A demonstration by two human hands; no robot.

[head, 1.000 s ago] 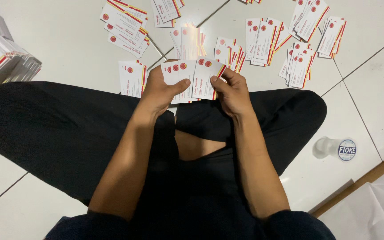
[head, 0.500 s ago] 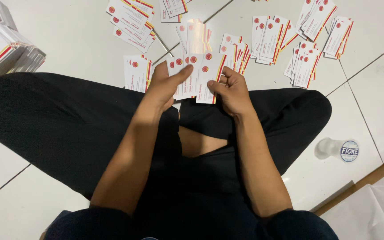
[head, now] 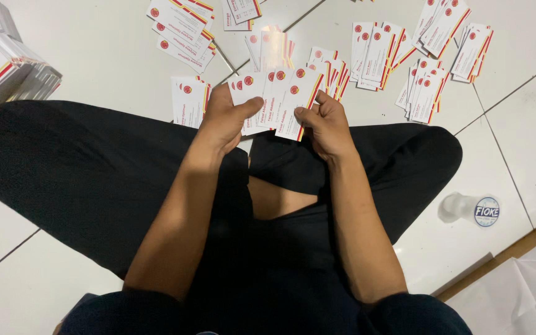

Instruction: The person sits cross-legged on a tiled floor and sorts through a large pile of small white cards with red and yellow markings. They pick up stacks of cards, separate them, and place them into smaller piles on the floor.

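I sit cross-legged on a white tiled floor in black trousers. My left hand (head: 223,118) holds a fan of white cards (head: 274,99) with red dots and red-yellow stripes, thumb pressed on their faces. My right hand (head: 325,124) pinches the rightmost card of the fan at its lower edge. Both hands hover above my knees. More such cards lie in small piles on the floor just beyond the hands.
Card piles (head: 184,28) lie at the far left-centre, and further piles (head: 435,56) spread to the far right. Stacked card bundles (head: 4,68) sit at the left edge. A clear plastic cup (head: 469,208) lies on its side at right, near a wooden strip and white paper (head: 516,298).
The fan of cards in my hands has spread wider. The view has shifted slightly, so the floor piles sit a little lower in frame.
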